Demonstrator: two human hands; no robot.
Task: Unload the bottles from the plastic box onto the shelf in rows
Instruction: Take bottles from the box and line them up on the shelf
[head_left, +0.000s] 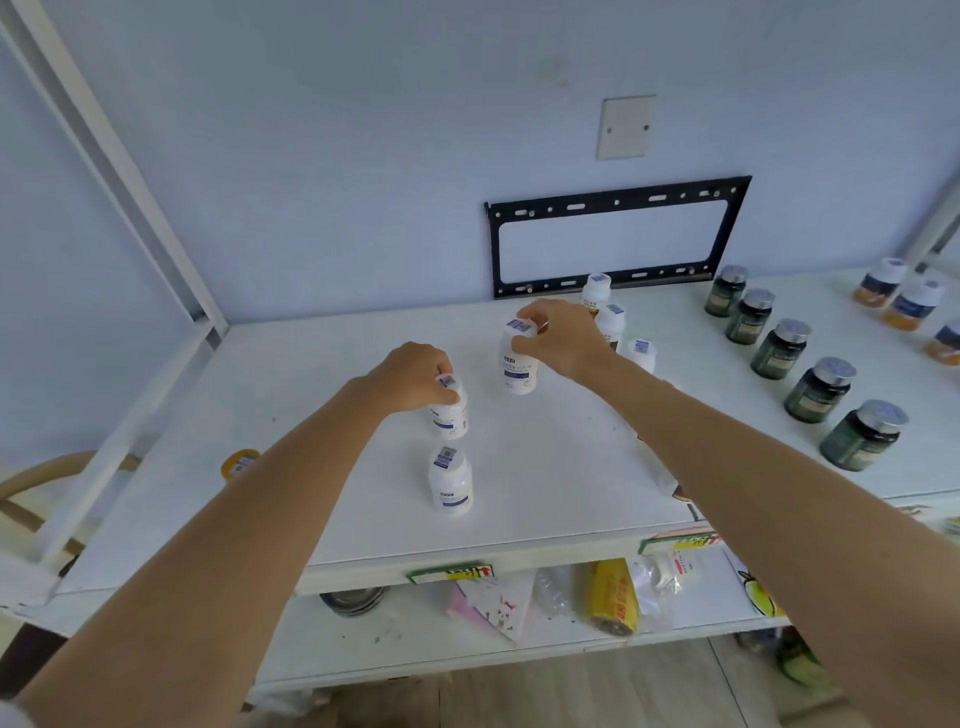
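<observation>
Now each grip (415, 376) (558, 335) tops a bottle (449, 415) (519, 364).

Bright, even, cool-tinted light fills the scene, and the shadows are faint. Soft, weak ones lie beside the white bottles (451, 486) on the shelf (545, 467). There is no harsh glare. The wide lens bends the frame post (119, 171) at left and stretches the forearms near the bottom edge. Detail is slightly soft throughout; label text stays unreadable.
</observation>
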